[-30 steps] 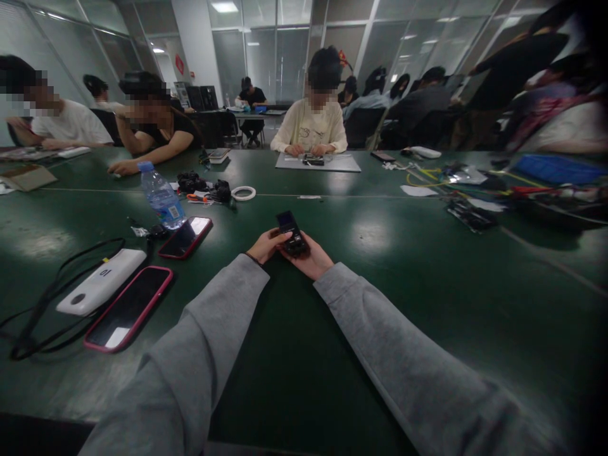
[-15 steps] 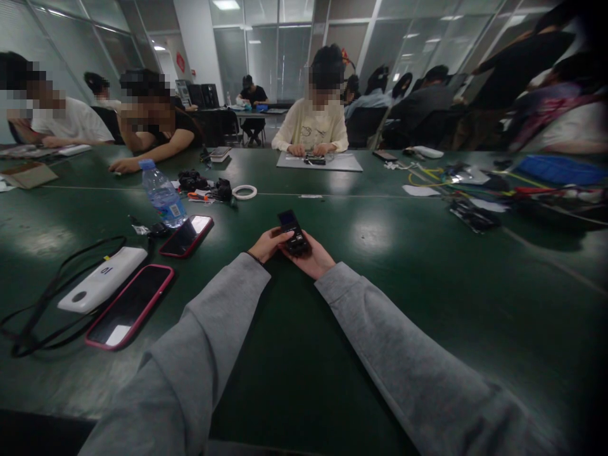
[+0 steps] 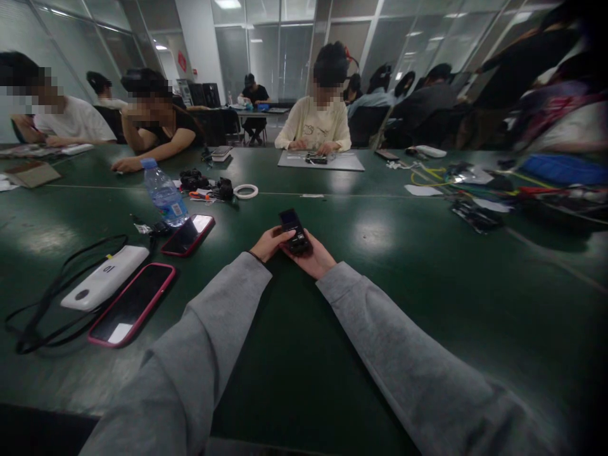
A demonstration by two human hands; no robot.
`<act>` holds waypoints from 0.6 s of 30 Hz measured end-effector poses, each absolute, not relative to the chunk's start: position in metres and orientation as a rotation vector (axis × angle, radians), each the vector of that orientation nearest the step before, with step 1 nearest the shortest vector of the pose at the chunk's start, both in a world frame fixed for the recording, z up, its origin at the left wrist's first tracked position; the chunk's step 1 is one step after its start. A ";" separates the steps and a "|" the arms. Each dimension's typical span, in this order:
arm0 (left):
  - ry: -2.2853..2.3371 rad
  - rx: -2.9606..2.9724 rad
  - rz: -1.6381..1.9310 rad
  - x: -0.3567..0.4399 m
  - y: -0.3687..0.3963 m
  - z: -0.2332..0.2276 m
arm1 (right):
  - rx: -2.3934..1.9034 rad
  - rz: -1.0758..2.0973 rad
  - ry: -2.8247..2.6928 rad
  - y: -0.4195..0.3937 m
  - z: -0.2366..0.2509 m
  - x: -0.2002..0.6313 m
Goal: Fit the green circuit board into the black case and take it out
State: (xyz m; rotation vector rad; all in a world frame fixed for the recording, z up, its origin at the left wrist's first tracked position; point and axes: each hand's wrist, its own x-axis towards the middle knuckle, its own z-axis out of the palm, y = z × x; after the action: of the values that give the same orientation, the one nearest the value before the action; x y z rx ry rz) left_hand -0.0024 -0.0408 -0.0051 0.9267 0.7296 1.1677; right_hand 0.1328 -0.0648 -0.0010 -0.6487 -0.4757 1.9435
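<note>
On the broad, glossy green surface (image 3: 403, 297), a clear plastic blue-capped bottle (image 3: 165, 195) stands at ten o'clock from centre; a flat pink-rimmed phone (image 3: 133, 304) lies at eight. Centrally, the left hand (image 3: 268, 242) wraps its fingers round a small black rectangular device (image 3: 298, 237), thumb on its face; the right hand (image 3: 320, 255) cradles it, fingers mostly hidden.

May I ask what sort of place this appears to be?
Probably a shared workroom, perhaps for electronics: several people sit along a long green table, a clutter of wires and packets lies on it, and glass partitions stand behind.
</note>
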 end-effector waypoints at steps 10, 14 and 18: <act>0.816 1.082 1.136 -0.006 -0.040 -0.006 | -0.707 1.597 -0.752 -0.068 -0.008 0.123; 1.009 1.353 0.935 -0.026 -0.035 0.018 | -0.698 1.680 -0.702 -0.066 -0.005 0.128; 1.407 1.872 1.161 -0.069 -0.040 0.094 | -0.728 1.745 -0.617 -0.063 -0.006 0.133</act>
State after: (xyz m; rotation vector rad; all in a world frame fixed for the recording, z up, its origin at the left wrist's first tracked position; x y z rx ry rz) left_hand -0.0693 -0.0399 0.0940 1.8723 1.4071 1.1607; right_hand 0.1328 -0.0626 -0.0058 -0.7278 -0.6169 1.7448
